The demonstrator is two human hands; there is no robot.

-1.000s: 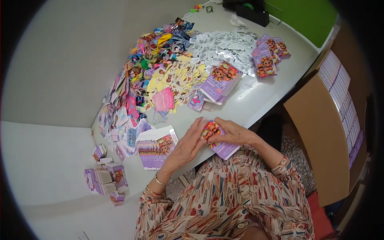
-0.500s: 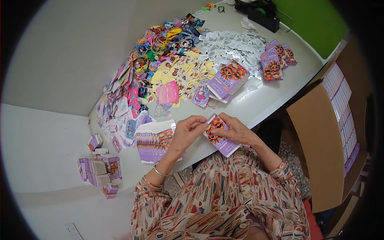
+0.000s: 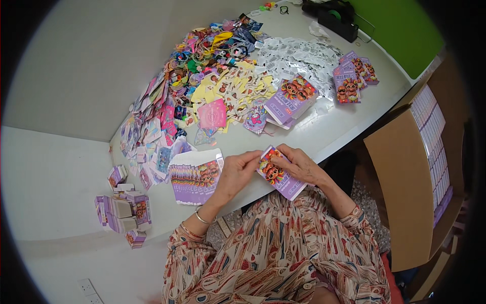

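Now we grip a small purple box (image 3: 277, 175) at the table's near edge, left hand (image 3: 237, 175) and right hand (image 3: 299, 164) pinching its ends. Finished boxes (image 3: 124, 213) stand at left; flat blanks (image 3: 195, 177) remain beside us.

The small purple box (image 3: 277, 174) looks like glossy printed card. The table (image 3: 76, 167) is smooth, matt white. A brown cardboard carton (image 3: 400, 192) looks dull, and the patterned shirt (image 3: 283, 253) is soft cloth.
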